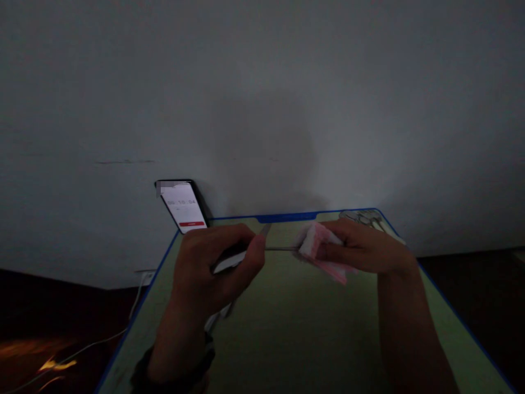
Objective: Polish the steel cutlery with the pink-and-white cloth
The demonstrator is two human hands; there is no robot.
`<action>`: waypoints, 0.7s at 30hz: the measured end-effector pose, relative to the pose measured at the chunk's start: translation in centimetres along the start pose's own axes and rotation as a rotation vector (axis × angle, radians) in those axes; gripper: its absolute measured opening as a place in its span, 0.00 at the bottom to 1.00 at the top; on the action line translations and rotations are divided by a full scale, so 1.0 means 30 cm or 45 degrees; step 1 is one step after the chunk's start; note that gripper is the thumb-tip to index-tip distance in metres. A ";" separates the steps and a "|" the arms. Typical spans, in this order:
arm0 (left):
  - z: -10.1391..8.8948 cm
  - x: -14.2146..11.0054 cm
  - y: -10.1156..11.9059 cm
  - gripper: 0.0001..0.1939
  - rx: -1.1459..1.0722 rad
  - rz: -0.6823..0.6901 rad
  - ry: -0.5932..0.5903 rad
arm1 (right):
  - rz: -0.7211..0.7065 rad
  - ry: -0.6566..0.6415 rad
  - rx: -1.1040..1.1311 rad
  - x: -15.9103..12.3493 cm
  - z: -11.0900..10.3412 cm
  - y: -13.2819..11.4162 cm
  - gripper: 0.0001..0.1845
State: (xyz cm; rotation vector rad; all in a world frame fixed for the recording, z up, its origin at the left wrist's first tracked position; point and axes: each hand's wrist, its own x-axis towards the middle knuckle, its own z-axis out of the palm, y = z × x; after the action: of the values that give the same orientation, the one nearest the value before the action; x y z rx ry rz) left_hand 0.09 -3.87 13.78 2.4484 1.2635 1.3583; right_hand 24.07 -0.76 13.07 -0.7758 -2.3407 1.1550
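Above the table, my left hand [217,268] is closed around a thin metal utensil [281,249], its slim stem stretching to the right. A flat shiny strip [229,262] shows between the fingers, and a pale pointed tip [266,230] sticks up past the thumb; whether these belong to one piece I cannot tell. My right hand [356,246] pinches a crumpled pink and white cloth [314,241] around the stem's far end, which the cloth hides. Below my left wrist, silvery handles [217,317] lie on the table, partly covered.
A phone [184,205] with a timer on its screen leans against the wall [262,109] at the table's back left. Several metal utensils [363,218] lie at the back right corner. The pale table [303,339] has a blue edge. A white cable [137,298] hangs at left.
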 end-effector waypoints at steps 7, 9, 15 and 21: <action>0.013 0.021 0.031 0.15 0.006 0.031 -0.097 | 0.012 -0.045 0.059 0.011 0.002 -0.025 0.14; 0.010 0.018 0.027 0.15 0.027 0.004 -0.099 | 0.028 -0.030 0.068 0.016 0.008 -0.027 0.15; 0.007 0.012 0.020 0.15 0.047 -0.042 -0.061 | 0.123 0.004 0.082 0.022 0.020 -0.028 0.16; 0.014 0.017 0.042 0.15 -0.028 -0.036 -0.106 | 0.102 0.002 0.115 0.008 0.006 -0.029 0.16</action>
State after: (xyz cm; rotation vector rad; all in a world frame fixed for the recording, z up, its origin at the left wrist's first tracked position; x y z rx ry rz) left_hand 1.32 -4.22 14.41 2.4356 1.2524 1.2436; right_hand 23.51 -1.14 13.69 -0.8446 -2.2576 1.2834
